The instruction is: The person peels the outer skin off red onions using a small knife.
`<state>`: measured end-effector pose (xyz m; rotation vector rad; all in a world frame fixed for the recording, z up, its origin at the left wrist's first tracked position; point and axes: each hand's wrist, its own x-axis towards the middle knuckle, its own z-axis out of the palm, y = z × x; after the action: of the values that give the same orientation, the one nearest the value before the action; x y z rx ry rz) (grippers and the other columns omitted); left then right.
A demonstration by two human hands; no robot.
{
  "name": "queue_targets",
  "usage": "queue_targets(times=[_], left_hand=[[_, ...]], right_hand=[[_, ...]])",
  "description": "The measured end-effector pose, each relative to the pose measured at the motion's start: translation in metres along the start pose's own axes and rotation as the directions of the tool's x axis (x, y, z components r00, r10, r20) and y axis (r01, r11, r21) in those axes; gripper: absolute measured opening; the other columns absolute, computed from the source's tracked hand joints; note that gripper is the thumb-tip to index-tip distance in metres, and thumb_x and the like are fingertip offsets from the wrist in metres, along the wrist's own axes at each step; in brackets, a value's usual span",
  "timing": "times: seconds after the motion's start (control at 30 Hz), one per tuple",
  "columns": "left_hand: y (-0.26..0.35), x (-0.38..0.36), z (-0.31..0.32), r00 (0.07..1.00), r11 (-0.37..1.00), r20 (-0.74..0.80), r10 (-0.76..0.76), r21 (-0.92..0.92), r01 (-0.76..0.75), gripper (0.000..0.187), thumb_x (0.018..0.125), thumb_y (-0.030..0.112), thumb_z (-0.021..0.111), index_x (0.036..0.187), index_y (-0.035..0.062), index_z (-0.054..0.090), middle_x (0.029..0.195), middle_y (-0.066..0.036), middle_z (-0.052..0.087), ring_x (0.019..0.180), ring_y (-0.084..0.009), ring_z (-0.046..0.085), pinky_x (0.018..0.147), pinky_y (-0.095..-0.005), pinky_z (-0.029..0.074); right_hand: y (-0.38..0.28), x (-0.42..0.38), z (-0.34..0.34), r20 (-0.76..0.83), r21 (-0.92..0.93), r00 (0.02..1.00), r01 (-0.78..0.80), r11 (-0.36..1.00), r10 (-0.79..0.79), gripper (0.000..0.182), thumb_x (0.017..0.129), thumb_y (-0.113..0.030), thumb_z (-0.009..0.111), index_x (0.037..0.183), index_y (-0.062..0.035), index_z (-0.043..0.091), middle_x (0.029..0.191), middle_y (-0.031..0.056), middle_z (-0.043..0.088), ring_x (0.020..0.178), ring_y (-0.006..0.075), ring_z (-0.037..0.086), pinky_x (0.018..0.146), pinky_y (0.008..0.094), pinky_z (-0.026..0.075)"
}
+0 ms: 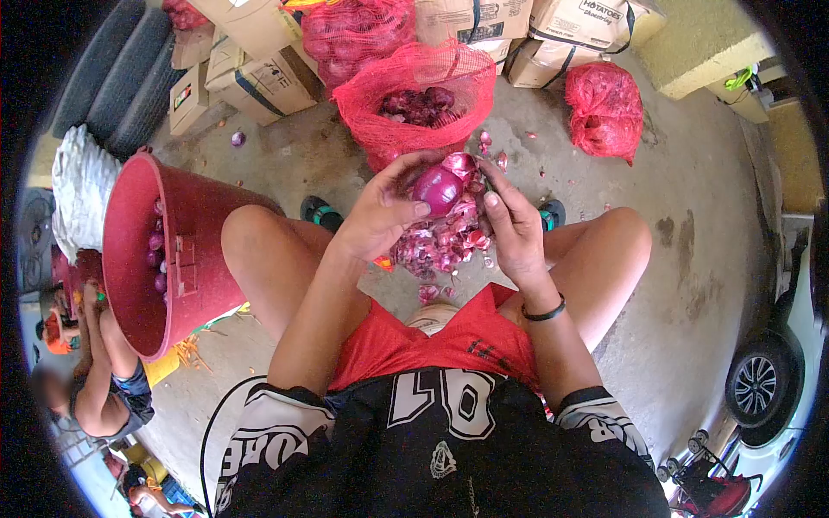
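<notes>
My left hand (pixel 384 207) is wrapped round a shiny purple-red onion (pixel 438 192), with the thumb lying on its near side. At the onion's right, my right hand (pixel 515 220) has its fingers bent together beside a loose piece of red skin (pixel 459 164); whatever lies between those fingers is too small to tell. Beneath both hands, a heap of red onion skins (pixel 440 246) is scattered on the floor between my legs. Just beyond them stands an open red mesh sack (pixel 363 99) with dark red onions (pixel 423 104) inside.
A large red tub (pixel 203 224) holding onions stands at my left, near another person (pixel 104 371). Cardboard boxes (pixel 268 86) and a full mesh sack (pixel 354 43) line the back. A tied red bag (pixel 604 112) lies back right; a car wheel (pixel 760 380) is far right.
</notes>
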<state>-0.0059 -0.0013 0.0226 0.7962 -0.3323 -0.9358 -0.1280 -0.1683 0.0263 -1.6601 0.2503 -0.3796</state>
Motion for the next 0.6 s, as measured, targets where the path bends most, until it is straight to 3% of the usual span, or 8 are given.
queue_targets(times=[0.13, 0.27, 0.47, 0.6], left_hand=[[-0.001, -0.001, -0.001, 0.999, 0.999, 0.034, 0.041, 0.027, -0.042, 0.077, 0.072, 0.006, 0.078, 0.138, 0.0033, 0.039, 0.135, -0.013, 0.050, 0.121, -0.0278, 0.053, 0.105, -0.0423, 0.043], [-0.001, 0.000, 0.001, 0.999, 0.997, 0.023, 0.043, -0.063, -0.041, 0.074, 0.072, 0.007, 0.079, 0.135, 0.0044, 0.041, 0.132, -0.011, 0.051, 0.123, -0.0276, 0.052, 0.107, -0.0424, 0.041], [-0.007, 0.004, -0.002, 0.998, 0.997, -0.059, 0.029, -0.069, -0.033, 0.069, 0.074, 0.003, 0.076, 0.133, 0.0075, 0.041, 0.133, -0.011, 0.050, 0.124, -0.0282, 0.051, 0.105, -0.0444, 0.043], [-0.005, 0.003, -0.002, 0.999, 0.999, -0.025, 0.036, -0.036, -0.037, 0.068, 0.074, 0.001, 0.075, 0.133, 0.0082, 0.041, 0.135, -0.012, 0.049, 0.124, -0.0287, 0.050, 0.103, -0.0465, 0.045]], right_hand=[[0.004, 0.001, -0.007, -0.006, 0.264, 0.991, -0.127, 0.956, 0.133, 0.040, 0.100, -0.018, 0.049, 0.137, -0.0024, 0.048, 0.105, -0.0005, 0.061, 0.079, 0.0054, 0.051, 0.070, 0.0205, 0.044], [-0.002, 0.005, -0.006, -0.067, 0.271, 0.994, -0.063, 0.961, 0.084, 0.040, 0.101, -0.017, 0.047, 0.139, -0.0040, 0.047, 0.086, -0.0083, 0.052, 0.064, 0.0012, 0.038, 0.058, 0.0160, 0.034], [-0.001, 0.003, -0.005, 0.015, 0.289, 0.997, -0.072, 0.955, 0.071, 0.039, 0.101, -0.015, 0.046, 0.139, -0.0046, 0.047, 0.088, -0.0057, 0.055, 0.065, 0.0014, 0.040, 0.058, 0.0161, 0.035], [0.017, 0.010, -0.013, -0.112, 0.320, 0.988, -0.066, 0.945, 0.107, 0.040, 0.101, -0.016, 0.046, 0.139, -0.0057, 0.046, 0.082, -0.0050, 0.053, 0.065, 0.0025, 0.042, 0.058, 0.0175, 0.037]])
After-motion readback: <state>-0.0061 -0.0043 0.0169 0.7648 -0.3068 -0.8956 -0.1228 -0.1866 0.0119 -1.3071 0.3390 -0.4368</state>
